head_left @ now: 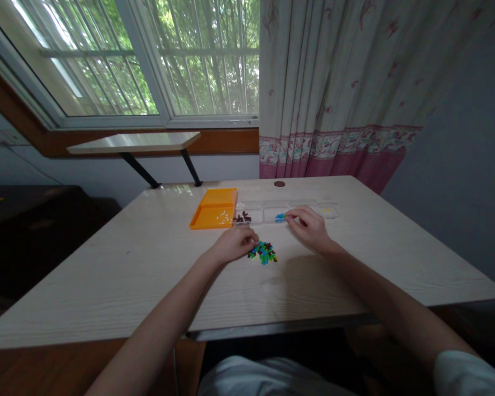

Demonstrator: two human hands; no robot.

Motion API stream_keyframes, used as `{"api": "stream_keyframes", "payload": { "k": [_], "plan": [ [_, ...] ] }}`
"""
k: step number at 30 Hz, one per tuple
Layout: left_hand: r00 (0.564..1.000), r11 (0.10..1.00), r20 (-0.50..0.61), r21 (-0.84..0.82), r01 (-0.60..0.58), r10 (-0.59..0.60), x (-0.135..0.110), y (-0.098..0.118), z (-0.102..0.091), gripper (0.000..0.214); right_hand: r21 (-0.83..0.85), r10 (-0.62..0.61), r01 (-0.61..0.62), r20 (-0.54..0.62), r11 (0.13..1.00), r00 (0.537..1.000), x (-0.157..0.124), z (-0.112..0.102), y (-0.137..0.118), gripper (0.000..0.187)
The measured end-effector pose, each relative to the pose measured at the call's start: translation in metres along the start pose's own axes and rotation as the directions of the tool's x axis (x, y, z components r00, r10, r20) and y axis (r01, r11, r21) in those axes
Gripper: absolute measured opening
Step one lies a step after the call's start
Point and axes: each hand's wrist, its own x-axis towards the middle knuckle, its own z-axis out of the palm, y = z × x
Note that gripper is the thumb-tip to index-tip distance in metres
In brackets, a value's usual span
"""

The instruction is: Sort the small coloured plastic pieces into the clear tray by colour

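Note:
A small heap of mixed green, blue, brown and yellow plastic pieces (264,252) lies on the table. At its upper left edge is my left hand (237,242), thumb and fingers pinched; whatever they hold is too small to make out. My right hand (309,224) reaches over a clear divided tray (268,204), its fingertips closed beside some blue pieces (279,218) in a compartment. A speck of green shows at those fingertips, too small to identify. Brown pieces (242,218) fill part of the tray's left compartment, and a few yellow pieces (326,210) lie in the right one.
An open orange case (206,216) with scattered white pieces (223,216) adjoins the tray's left end. Behind it, a raised shelf (136,142) on black legs stands at the table's back left. A round brown cable-hole cover (279,183) sits near the table's (157,275) back edge.

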Motion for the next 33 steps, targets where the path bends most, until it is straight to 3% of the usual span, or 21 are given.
{"api": "stream_keyframes", "payload": {
  "k": [8,13,20,26,29,33],
  "plan": [
    [0.999,0.999,0.033,0.033,0.026,-0.028,0.001,0.001,-0.002,0.02,-0.011,0.013,-0.013,0.027,1.0,1.0,-0.002,0.001,0.001,0.011],
    [0.999,0.998,0.015,0.056,0.039,-0.04,-0.001,0.001,-0.003,0.022,-0.193,0.028,-0.003,0.126,0.981,0.992,0.001,-0.011,0.022,0.016],
    [0.999,0.996,0.016,0.085,0.032,-0.034,-0.001,0.0,-0.004,0.024,-0.494,0.359,-0.212,0.222,0.843,0.907,-0.003,-0.029,0.063,0.019],
    [0.999,0.997,0.045,0.077,0.018,-0.022,-0.002,-0.005,-0.002,0.022,-0.647,0.542,-0.294,0.22,0.703,0.811,-0.008,-0.028,0.074,0.022],
    [0.999,0.998,0.041,0.067,0.006,-0.009,-0.002,-0.005,-0.002,0.022,-0.655,0.546,-0.314,0.181,0.688,0.818,-0.008,-0.029,0.076,0.023],
    [1.0,1.0,-0.022,0.003,0.004,-0.004,0.0,-0.004,-0.001,0.023,-0.558,0.441,-0.269,0.198,0.785,0.875,-0.008,-0.026,0.07,0.02]
  ]
}}
